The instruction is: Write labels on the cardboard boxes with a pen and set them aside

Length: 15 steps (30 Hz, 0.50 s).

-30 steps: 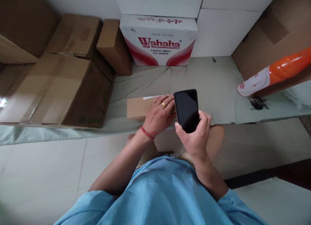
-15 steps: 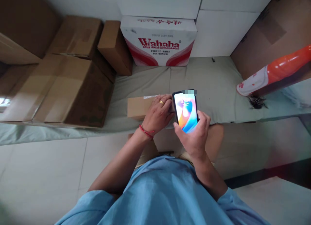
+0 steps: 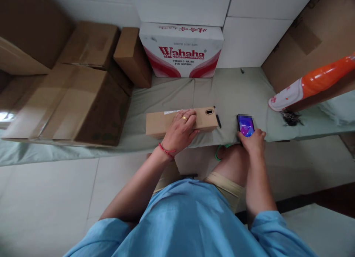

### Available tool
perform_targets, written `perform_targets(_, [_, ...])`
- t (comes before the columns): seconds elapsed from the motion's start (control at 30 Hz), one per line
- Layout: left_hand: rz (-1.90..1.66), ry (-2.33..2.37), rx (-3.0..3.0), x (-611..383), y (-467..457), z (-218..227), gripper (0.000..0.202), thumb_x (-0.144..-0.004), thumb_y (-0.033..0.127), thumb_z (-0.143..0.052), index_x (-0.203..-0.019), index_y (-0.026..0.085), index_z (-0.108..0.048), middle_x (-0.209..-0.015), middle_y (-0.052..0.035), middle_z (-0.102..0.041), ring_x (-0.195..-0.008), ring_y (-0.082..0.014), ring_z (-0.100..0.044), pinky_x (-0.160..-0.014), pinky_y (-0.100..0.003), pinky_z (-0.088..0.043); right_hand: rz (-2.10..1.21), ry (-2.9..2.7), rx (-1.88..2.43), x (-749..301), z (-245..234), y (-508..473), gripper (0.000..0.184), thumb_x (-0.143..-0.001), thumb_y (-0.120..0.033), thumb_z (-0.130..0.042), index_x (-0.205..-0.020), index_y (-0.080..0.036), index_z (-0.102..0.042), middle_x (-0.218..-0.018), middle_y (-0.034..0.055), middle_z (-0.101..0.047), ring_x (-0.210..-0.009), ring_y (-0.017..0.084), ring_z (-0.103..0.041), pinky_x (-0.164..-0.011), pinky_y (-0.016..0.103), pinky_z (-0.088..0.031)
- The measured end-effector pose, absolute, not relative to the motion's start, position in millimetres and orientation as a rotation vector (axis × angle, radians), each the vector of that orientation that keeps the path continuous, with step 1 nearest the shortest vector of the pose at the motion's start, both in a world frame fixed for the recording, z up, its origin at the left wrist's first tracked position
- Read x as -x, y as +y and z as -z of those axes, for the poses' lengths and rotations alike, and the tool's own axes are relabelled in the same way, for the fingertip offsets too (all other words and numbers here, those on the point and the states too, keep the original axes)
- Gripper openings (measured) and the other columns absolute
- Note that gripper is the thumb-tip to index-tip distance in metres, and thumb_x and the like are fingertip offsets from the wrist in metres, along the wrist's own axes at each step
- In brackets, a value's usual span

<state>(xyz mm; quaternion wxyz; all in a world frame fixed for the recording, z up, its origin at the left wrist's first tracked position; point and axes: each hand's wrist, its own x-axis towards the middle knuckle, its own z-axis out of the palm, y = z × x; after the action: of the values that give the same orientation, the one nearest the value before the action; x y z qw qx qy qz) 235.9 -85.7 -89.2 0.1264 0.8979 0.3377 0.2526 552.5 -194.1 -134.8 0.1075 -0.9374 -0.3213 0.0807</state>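
A long, narrow cardboard box [image 3: 156, 124] lies on the cloth-covered surface in front of me. My left hand [image 3: 181, 128] is laid over the middle of it, fingers together and curled on its top. The box's right end has a dark oval hole. Just past that end is a thin black stick-like item [image 3: 219, 121], perhaps a pen. Farther right, my right hand [image 3: 253, 141] grips the lower part of a smartphone [image 3: 246, 125] in a dark case. The phone's screen is lit and faces up, and it is low over or on the cloth near the front edge.
Brown cartons [image 3: 66, 98] are stacked on the left. A white and red Wahaha water carton [image 3: 181, 51] stands against the back. On the right are an orange and white tube-shaped pack [image 3: 313, 85] and a bunch of keys [image 3: 291, 117]. Green cloth [image 3: 233, 90] covers the surface.
My right hand has moved right and down with the phone, uncovering the box's right end. The screen has turned darker and purple. My left hand stays on the box.
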Motion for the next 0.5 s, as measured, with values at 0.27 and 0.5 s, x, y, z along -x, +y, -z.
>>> perform_targets(0.27, [-0.474,1.015,-2.658,-240.4,-80.8,60.9,0.034,-0.089,0.014,-0.07,-0.122,0.017,-0.065,-0.148,-0.0207,-0.067,-0.138,-0.0385,-0.064,-0.12,-0.06,-0.051,-0.133,-1.155,2.713,-560.0,142.7,-179.9,0.07,-0.088,-0.056,-0.076,-0.133,-0.004,-0.065,-0.143,0.0336,-0.057,-0.139,0.05,-0.046,-0.107,0.062,-0.047])
perform_targets(0.5, [-0.433,1.032,-2.728,-229.3,-73.9,40.1,0.046,-0.088,0.027,-0.084,-0.133,0.025,-0.072,-0.166,-0.015,-0.056,-0.165,-0.0434,-0.036,-0.135,-0.07,-0.023,0.144,-1.184,2.167,-544.3,151.3,-212.2,0.042,-0.096,-0.048,-0.062,-0.12,-0.015,-0.072,-0.135,0.0232,-0.063,-0.132,0.035,-0.058,-0.119,0.057,-0.044])
